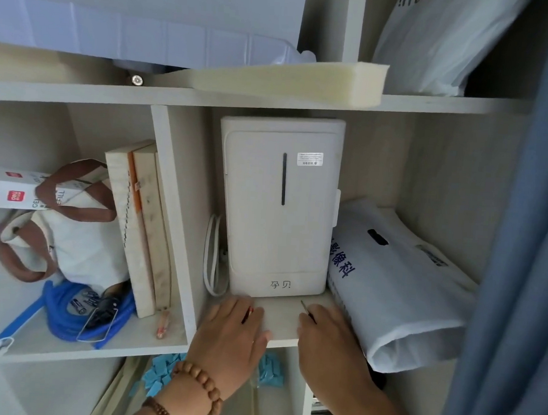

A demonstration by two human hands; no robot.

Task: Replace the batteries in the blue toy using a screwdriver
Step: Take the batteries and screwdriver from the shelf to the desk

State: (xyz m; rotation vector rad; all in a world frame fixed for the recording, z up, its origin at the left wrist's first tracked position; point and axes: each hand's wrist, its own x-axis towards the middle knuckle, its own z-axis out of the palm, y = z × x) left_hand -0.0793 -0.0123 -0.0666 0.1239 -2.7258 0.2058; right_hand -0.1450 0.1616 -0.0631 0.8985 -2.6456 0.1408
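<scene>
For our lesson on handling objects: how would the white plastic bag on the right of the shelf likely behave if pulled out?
The white plastic bag looks floppy: it sags over the shelf edge. Its smooth film is probably slippery. Leaning on the white box, it may slump once moved.

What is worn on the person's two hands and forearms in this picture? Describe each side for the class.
The left hand is bare, with no glove or sleeve in view. Its wrist carries two bracelets: a string of round light-brown wooden beads and, further up the forearm, a band of smaller dark-brown beads. The right hand and its forearm are bare, with no bracelet, watch or sleeve visible.
</scene>
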